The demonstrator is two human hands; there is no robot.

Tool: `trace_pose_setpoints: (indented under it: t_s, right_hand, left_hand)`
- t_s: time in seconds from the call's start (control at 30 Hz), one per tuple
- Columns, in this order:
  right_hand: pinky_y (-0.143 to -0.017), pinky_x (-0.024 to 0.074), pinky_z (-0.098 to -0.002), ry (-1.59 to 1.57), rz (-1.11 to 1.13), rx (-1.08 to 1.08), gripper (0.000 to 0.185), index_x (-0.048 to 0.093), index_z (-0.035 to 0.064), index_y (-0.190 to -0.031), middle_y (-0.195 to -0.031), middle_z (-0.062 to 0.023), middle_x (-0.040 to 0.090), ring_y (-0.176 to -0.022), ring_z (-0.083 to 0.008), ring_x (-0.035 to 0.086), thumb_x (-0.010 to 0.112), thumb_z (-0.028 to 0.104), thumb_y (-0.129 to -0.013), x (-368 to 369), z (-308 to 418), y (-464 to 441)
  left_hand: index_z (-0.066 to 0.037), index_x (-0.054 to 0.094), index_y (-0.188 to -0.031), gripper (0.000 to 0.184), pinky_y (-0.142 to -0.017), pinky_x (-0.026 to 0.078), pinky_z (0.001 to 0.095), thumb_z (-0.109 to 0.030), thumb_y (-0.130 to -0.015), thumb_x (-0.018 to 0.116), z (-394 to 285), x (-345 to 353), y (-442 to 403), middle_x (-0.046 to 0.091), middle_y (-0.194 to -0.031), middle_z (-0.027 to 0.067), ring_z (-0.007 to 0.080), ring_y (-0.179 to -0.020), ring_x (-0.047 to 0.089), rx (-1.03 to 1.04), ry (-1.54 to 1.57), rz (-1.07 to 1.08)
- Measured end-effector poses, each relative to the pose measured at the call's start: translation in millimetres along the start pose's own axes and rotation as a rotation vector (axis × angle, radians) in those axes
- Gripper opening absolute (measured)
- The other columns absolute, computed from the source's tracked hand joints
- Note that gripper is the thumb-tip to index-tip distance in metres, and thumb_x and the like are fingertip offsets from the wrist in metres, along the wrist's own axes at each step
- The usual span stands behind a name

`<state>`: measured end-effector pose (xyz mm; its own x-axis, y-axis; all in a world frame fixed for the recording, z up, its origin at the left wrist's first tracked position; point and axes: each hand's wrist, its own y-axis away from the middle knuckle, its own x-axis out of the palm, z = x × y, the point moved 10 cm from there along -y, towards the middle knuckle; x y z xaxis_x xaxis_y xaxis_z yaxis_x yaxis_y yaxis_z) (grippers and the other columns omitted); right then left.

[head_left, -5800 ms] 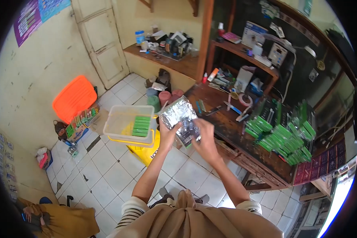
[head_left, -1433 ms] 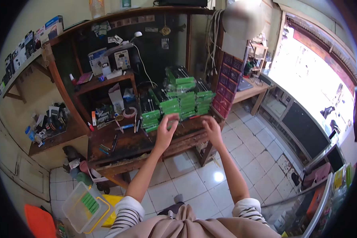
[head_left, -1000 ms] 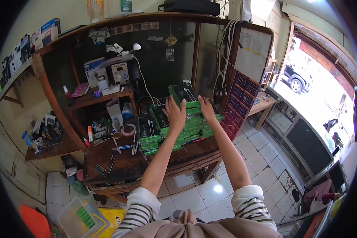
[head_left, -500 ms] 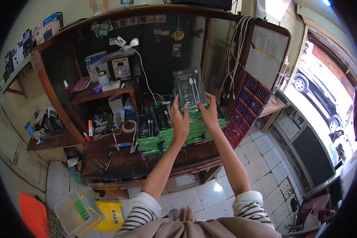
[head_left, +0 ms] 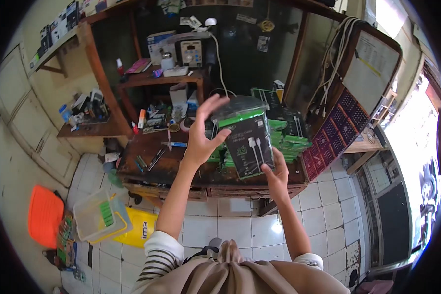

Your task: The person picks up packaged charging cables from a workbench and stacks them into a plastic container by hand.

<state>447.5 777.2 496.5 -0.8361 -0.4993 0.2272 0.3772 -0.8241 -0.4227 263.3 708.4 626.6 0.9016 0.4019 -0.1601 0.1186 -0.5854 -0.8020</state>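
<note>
A clear-wrapped, black and green USB cable package is held tilted above the workbench, showing a white cable on its front. My right hand grips its lower right corner, thumb on the front and fingers mostly hidden behind. At the upper left edge is my left hand, its fingers stretched out and apart, with the thumb against the package front. Behind it, more green-edged cable packages lie piled on the wooden workbench.
Pens and small tools lie on the bench's left side. A soldering station stands on the small shelf behind. To the right leans a purple compartment panel. A clear plastic box sits on the tiled floor at lower left.
The package has come down and nearer from above the pile, now showing a different printed layout. My left hand has spread its fingers; my right hand has moved to the lower corner. The view has shifted.
</note>
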Motion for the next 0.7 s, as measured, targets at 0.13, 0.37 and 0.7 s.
trace_pose_setpoints:
  t_s: [0.13, 0.37, 0.7]
  right_hand:
    - [-0.097, 0.0306, -0.028, -0.07, 0.063, 0.095, 0.056, 0.033, -0.0054, -0.127, -0.125, -0.0115, 0.042, -0.115, -0.017, 0.04, 0.06, 0.002, -0.079, 22, -28, 16]
    - [-0.098, 0.0294, -0.0303, -0.099, 0.211, 0.208, 0.051, 0.036, -0.0029, -0.124, -0.123, -0.0112, 0.042, -0.115, -0.0167, 0.039, 0.06, 0.006, -0.08, 81, -67, 35]
    - [-0.105, 0.0204, -0.0367, 0.05, 0.754, -0.175, 0.082, 0.018, 0.0061, -0.138, -0.137, -0.0138, 0.029, -0.127, -0.0272, 0.026, 0.066, 0.022, -0.073, 261, -15, 24]
  left_hand:
    - [-0.004, 0.033, -0.128, 0.076, -0.091, 0.039, 0.0304, -0.016, -0.066, 0.075, 28, -3, 47, 0.052, -0.111, 0.0102, 0.0182, -0.107, 0.049, -0.272, -0.022, 0.028]
    - [-0.004, 0.034, -0.124, 0.076, -0.088, 0.041, 0.0285, -0.01, -0.062, 0.078, 41, -54, 133, 0.05, -0.11, 0.0087, 0.0155, -0.102, 0.05, -0.439, -0.013, -0.254]
    - [-0.003, 0.037, -0.112, 0.069, -0.079, 0.045, 0.0283, -0.018, -0.061, 0.081, -10, -178, 226, 0.055, -0.098, 0.008, 0.0137, -0.09, 0.055, -0.484, -0.203, -0.475]
